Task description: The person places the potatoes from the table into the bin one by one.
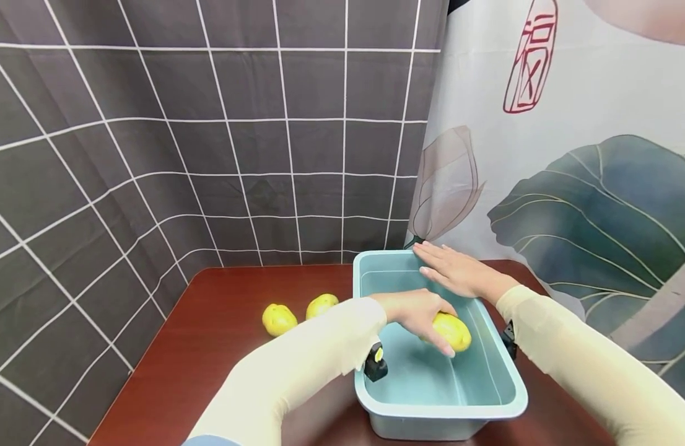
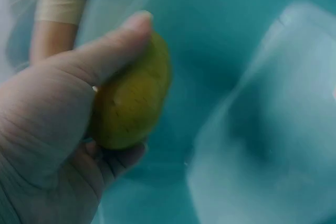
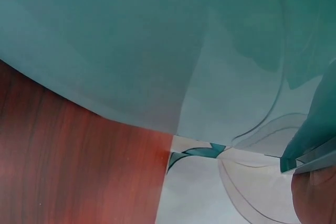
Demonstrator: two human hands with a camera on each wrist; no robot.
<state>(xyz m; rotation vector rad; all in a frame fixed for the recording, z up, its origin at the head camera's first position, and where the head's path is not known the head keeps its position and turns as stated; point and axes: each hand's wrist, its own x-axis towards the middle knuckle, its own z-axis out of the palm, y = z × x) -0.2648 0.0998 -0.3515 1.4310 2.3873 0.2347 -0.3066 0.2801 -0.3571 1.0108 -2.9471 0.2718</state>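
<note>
My left hand [image 1: 414, 313] grips a yellow potato [image 1: 456, 332] inside a light blue plastic basin [image 1: 440, 410]. The left wrist view shows the thumb along one side of the potato [image 2: 134, 98] and fingers curled beneath it. With fingers stretched out, my right hand [image 1: 454, 271] lies at the basin's far right rim. Only a sliver of the right hand [image 3: 317, 200] appears in the right wrist view, beside the rim. To the left of the basin, two more yellow potatoes [image 1: 279, 319] [image 1: 322, 305] lie on the table, one partly behind my left sleeve.
The basin stands on a reddish-brown wooden table [image 1: 220, 334], near its right side. Behind hangs a dark grey cloth with a white grid [image 1: 314, 145]. A white cloth printed with lotus leaves [image 1: 593, 204] hangs at the right, close behind the right arm.
</note>
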